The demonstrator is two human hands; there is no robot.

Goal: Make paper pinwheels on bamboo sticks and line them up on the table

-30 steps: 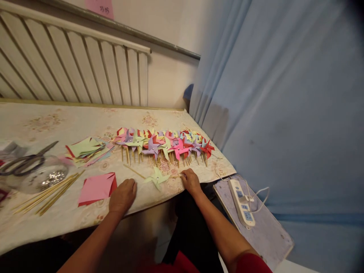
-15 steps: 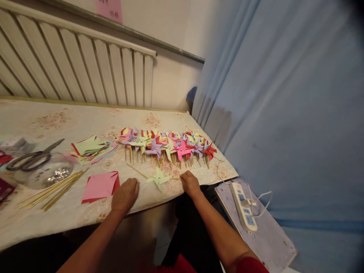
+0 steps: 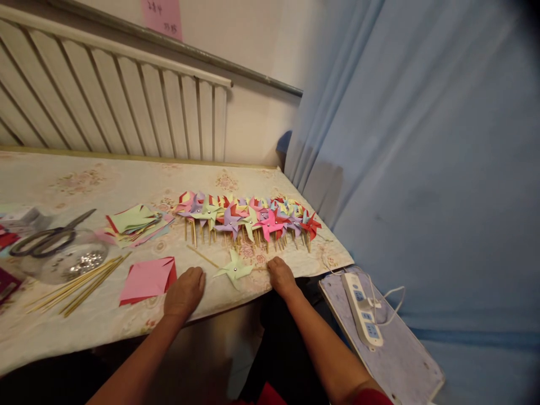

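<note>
A pale green paper pinwheel (image 3: 234, 270) with a shiny pin at its centre is near the table's front edge, between my hands. My right hand (image 3: 281, 275) is closed on the end of a thin stick (image 3: 259, 268) that runs to this pinwheel. Another length of stick (image 3: 202, 256) shows on its left side. My left hand (image 3: 184, 289) is curled closed at the table edge, beside a stack of pink and red paper squares (image 3: 147, 278); whatever its fingers hold, if anything, is hidden. Rows of colourful finished pinwheels (image 3: 253, 219) lie behind.
At the left are scissors (image 3: 42, 242), a clear dish of metal pins (image 3: 86, 264), loose wooden sticks (image 3: 80, 284) and more coloured paper (image 3: 135, 219). A power strip (image 3: 361, 309) lies on a low board at the right, beside a blue curtain (image 3: 442, 169).
The pale green pinwheel's blades have turned to a different angle. Both hands stay in nearly the same place; the view has shifted slightly.
</note>
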